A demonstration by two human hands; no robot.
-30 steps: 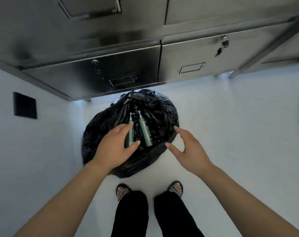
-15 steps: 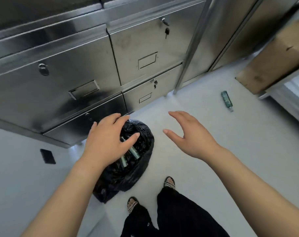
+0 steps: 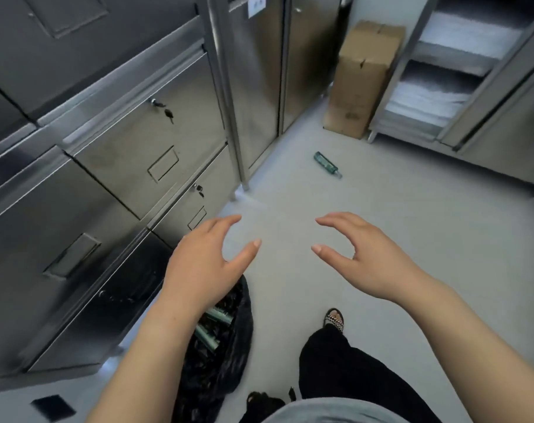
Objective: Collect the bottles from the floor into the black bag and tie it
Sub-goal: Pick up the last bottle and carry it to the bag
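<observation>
From my head camera, my left hand (image 3: 203, 264) floats over the pale floor (image 3: 381, 239), fingers loosely curved and holding nothing. My right hand (image 3: 363, 257) hangs beside it the same way, thumb and fingers apart, grasping nothing. The black bag (image 3: 226, 361) sits open on the floor under my left forearm, just beside the steel drawers (image 3: 113, 166), with green bottles (image 3: 214, 326) lying inside. One green bottle (image 3: 327, 165) lies on the floor well ahead of me, near the cardboard box (image 3: 360, 83).
</observation>
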